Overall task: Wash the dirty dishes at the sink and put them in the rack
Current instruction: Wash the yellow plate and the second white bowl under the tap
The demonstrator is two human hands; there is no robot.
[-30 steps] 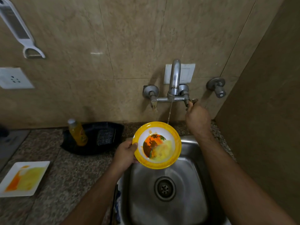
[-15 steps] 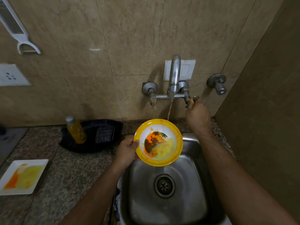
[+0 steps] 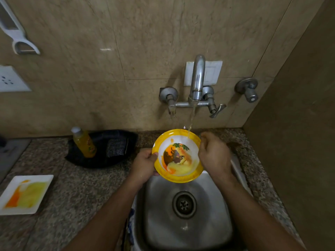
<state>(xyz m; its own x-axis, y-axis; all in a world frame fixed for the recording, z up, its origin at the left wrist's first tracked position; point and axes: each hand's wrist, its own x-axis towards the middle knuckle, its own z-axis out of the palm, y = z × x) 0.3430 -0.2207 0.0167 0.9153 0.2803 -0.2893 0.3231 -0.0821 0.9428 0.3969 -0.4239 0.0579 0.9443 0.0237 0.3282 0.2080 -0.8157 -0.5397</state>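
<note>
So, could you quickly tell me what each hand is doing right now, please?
Left hand: closed on the rim of the yellow bowl, holding it under the tap water.
Right hand: on the bowl's right rim; actual grip cannot be told.

1. My right hand (image 3: 213,154) covers the yellow bowl (image 3: 178,156) at its right rim.
2. White peeler (image 3: 17,36), upper left: top cut by frame edge.
3. Wall socket (image 3: 10,79), left edge: partly cut off.

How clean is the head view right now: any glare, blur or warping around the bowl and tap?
Head view: dim, warm light; wide-angle bending bows the wall tiles and counter edges. A small glare spot sits on the wall tile. The bowl, left hand and right hand read fairly sharp; the water stream is slightly smeared. The sink shows soft reflections, corners darken.
</note>
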